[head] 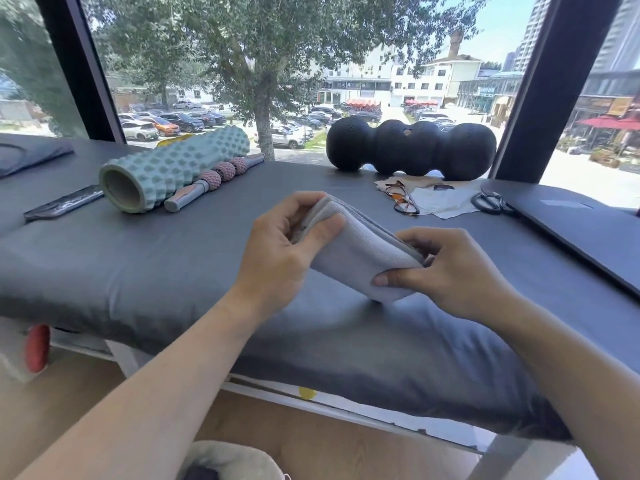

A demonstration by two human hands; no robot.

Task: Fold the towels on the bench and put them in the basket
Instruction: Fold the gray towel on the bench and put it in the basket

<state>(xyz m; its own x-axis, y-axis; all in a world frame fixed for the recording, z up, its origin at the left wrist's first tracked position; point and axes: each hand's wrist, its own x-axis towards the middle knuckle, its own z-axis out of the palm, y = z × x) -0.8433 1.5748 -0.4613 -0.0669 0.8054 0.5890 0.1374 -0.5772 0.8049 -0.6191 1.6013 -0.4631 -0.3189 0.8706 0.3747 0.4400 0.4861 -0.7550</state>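
Observation:
A light grey towel (353,252), folded into a thick narrow bundle, is held just above the dark grey padded bench (138,271). My left hand (277,251) grips its upper left end, fingers curled over the fold. My right hand (446,268) pinches its lower right end, thumb on top. The towel's lower corner touches or nearly touches the bench cushion. At the bottom edge a pale fabric rim (228,459), possibly the basket, shows on the floor between my arms.
On the bench lie a teal foam roller (173,168), a pink-beaded massage stick (214,181), a black peanut-shaped roller (412,148), glasses (401,199) on cloths, scissors (488,202), a dark laptop (588,226) at right and a flat dark strip (62,202) at left. Windows stand behind.

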